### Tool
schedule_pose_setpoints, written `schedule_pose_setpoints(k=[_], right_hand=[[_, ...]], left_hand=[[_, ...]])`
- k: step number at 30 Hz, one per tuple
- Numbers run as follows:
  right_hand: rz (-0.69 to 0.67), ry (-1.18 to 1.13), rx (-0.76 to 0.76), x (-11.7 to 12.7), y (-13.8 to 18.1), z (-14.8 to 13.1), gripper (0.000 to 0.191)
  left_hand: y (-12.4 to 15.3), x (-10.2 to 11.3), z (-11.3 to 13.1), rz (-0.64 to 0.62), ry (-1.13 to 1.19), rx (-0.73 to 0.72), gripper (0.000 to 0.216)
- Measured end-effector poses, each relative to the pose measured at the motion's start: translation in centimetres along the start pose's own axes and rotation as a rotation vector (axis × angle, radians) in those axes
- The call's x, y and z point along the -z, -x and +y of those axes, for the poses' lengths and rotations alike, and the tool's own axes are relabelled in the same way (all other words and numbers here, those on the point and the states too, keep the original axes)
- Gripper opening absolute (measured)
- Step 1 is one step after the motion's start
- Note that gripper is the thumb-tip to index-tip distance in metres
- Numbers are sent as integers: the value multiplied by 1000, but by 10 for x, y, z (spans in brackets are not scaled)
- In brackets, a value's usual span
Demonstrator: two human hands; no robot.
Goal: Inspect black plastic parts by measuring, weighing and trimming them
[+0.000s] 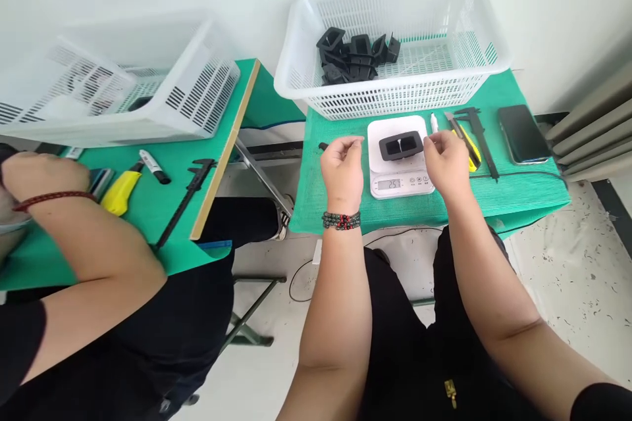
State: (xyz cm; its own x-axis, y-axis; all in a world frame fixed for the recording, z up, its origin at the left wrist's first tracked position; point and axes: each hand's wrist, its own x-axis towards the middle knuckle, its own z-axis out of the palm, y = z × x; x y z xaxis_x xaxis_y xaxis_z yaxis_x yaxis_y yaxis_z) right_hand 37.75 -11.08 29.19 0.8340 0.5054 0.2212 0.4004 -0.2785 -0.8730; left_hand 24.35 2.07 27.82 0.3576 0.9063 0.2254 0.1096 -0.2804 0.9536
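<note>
A black plastic part with two openings [401, 145] lies on the white digital scale [378, 161]; the display appears to read 25.7. My left hand [343, 168], wearing a beaded bracelet, is at the scale's left side with thumb and fingers closed together and nothing visible in them. On the other side, close to the right end of the black part, my right hand [448, 163] has its fingers curled in, also with nothing visible in it. Whether it touches the part I cannot tell. Behind the right hand lie a yellow utility knife [471, 150] and a white marker [434, 123].
A white plastic basket [415, 89] holding several black parts stands behind the scale. Dark calipers [482, 143] and a phone [524, 133] lie to the right. At left, a co-worker's arm [99, 230] rests at another green-covered table [148, 194], across a gap.
</note>
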Motion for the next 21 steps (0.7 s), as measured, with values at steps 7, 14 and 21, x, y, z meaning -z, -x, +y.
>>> schedule_pose_setpoints(k=[7,14,21], right_hand=[[39,51,-20,6,-8,9,22],[262,380,-117,29,-11,28,38],[233,218,115,63,11,46,31]], left_hand=[[-7,-1,6,-7,-4,6,15],[-20,12,-3,69,-96,48,20],[2,24,4,51,-113,-22,17]])
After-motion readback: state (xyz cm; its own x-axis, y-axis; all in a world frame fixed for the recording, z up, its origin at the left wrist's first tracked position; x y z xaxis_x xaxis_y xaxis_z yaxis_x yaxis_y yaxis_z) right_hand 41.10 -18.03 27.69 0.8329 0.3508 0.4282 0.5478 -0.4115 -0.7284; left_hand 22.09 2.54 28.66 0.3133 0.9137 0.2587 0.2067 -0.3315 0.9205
